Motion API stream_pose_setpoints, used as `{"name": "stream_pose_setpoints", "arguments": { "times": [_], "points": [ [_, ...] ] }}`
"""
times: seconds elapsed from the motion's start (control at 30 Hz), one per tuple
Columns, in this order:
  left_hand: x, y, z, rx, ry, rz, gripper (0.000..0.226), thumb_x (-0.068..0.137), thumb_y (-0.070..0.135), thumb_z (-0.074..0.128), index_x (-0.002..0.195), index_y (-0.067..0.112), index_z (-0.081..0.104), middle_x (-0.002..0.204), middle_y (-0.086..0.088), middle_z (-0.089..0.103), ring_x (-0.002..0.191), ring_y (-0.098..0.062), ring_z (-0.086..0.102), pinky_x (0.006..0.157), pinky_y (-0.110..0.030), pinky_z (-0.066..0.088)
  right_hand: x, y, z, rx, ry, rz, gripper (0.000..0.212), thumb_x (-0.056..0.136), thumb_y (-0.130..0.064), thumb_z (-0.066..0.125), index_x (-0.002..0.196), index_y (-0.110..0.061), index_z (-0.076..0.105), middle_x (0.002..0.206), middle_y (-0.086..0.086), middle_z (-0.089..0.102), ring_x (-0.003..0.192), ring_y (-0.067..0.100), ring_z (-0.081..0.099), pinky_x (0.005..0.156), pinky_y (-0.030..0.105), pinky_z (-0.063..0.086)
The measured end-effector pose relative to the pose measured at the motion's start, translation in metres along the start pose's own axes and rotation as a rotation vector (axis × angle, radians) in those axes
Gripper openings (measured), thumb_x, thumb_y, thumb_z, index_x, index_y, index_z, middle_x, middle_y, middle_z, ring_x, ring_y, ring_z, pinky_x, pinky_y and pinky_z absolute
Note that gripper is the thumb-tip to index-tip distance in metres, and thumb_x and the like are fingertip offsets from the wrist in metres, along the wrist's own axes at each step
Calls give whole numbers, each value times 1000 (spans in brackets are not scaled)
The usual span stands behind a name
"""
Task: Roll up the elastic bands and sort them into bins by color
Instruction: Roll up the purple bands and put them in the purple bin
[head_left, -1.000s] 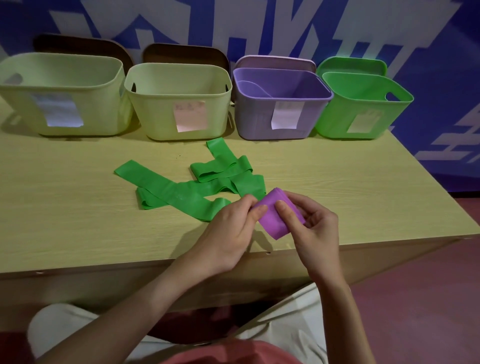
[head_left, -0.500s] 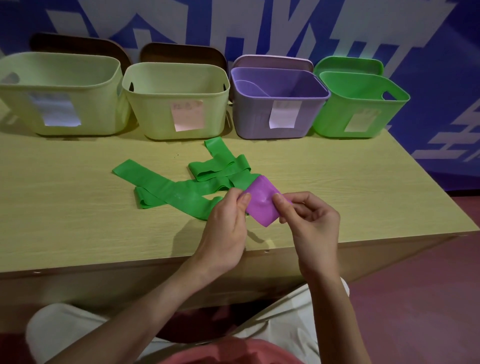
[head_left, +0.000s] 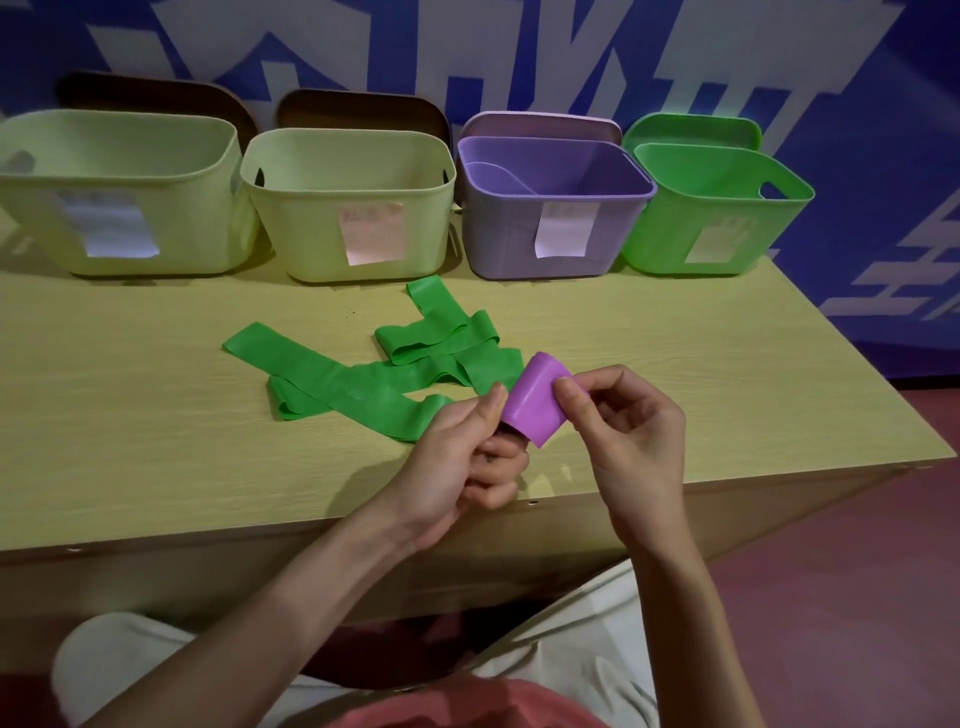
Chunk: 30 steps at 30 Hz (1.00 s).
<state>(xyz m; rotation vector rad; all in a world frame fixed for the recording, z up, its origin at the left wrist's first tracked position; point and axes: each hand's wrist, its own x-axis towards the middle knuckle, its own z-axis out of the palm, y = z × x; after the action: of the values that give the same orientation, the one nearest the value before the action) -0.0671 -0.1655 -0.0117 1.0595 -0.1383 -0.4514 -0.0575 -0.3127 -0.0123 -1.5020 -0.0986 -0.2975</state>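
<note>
Holding a rolled purple band (head_left: 535, 406) above the table's (head_left: 156, 467) front edge w/ both hands: left hand (head_left: 462, 457) is pinching its left end, right hand (head_left: 628, 431) is pinching the right side w/ thumb on top. Green band (head_left: 374, 379) is lying unrolled just behind. Purple bin (head_left: 550, 208) & green bin (head_left: 711, 208) are sitting at the back.
</note>
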Motion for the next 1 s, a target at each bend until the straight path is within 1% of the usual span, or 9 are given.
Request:
{"name": "stream_pose_setpoints", "arguments": {
  "times": [0.07,0.2,0.37,0.47,0.57,0.63,0.73,0.83,1.0],
  "points": [
    [0,3,-1,-36,-30,-40,28,93,37,38,83,10,41,58,7,23,42,-2,18,40,-16,14,2,-1,0,61,-6,5,18,73,-20,72,85,-9,66,68,-4,64,66,9,55,63,18,46],
    [1,4,-2,-158,-73,-112,31,93,37,40,75,14,48,59,7,21,45,-3,12,38,-15,14,8,-2,-4,174,-88,54,52,74,-13,74,121,-6,54,66,-2,60,66,6,57,66,17,48],
    [5,7,-6,-259,-133,-245,29,91,39,39,82,12,42,60,5,15,44,-4,12,35,-13,17,14,2,-6,43,-193,8,26,80,-22,72,105,-15,71,100,7,72,88,14,59,74,22,49],
    [8,9,-12,-210,-133,-297,28,88,40,39,85,12,40,55,5,23,39,-4,21,35,-14,21,17,2,-7,48,-247,-6,18,79,-14,72,96,-17,72,89,-3,73,85,8,63,74,19,51],
    [10,10,-21,3,-154,-280,40,92,43,41,76,6,46,53,1,31,40,-7,24,38,-18,26,18,3,-6,84,-284,-20,18,75,-15,80,89,-24,76,83,-8,73,81,2,64,71,16,51],
    [10,12,-24,111,-174,-257,45,91,43,44,71,3,52,55,-2,38,44,-10,30,43,-21,31,18,4,-4,105,-255,-7,17,76,-12,72,91,-21,73,79,-11,73,76,-2,64,68,13,49],
    [11,13,-25,21,-171,-263,41,88,36,50,94,-3,62,74,-13,58,59,-17,51,55,-26,47,18,9,-2,134,-254,18,19,71,-33,74,89,-27,77,80,-11,74,75,-2,65,67,13,49],
    [12,13,-25,-173,-183,-303,35,86,25,57,107,-1,68,98,-24,65,81,-25,64,75,-31,55,19,17,-1,154,-257,59,43,56,-63,80,86,-31,78,82,-9,74,79,2,65,69,16,50],
    [12,11,-28,-323,-166,-349,48,68,16,83,109,-4,68,102,-26,66,88,-27,67,77,-33,57,21,27,4,247,-284,117,48,51,-65,84,82,-28,79,79,-9,71,77,3,63,71,17,50]
  ]
}}
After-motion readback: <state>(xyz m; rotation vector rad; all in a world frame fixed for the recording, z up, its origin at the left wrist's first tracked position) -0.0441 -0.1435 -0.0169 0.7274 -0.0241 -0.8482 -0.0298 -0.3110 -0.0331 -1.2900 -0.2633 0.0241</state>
